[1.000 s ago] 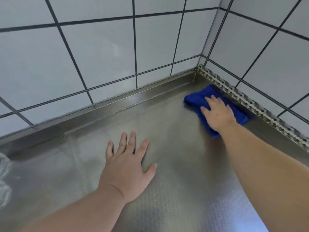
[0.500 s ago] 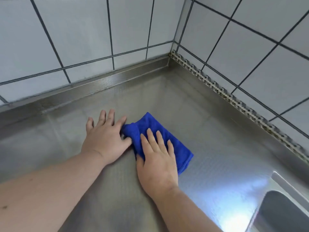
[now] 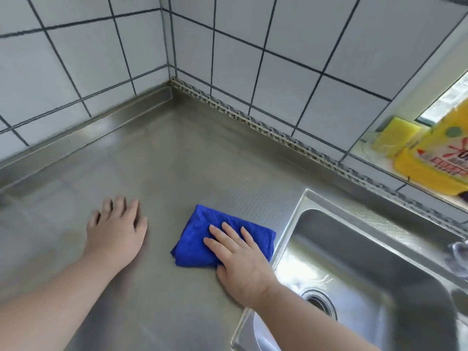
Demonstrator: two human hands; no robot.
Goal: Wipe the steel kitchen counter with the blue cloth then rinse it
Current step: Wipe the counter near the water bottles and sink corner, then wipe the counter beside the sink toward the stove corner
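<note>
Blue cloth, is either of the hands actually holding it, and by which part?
Not gripped: the right hand lies flat on the blue cloth, pressing its near right part onto the counter. The left hand rests empty.

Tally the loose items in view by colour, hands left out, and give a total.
Blue: 1, the cloth on the counter
Yellow: 2, the sponge and the bottle on the ledge
Total: 3

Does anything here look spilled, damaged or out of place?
Nothing stands out. The blue cloth lies flat under the right hand beside the sink; the steel counter shows no spill.
</note>
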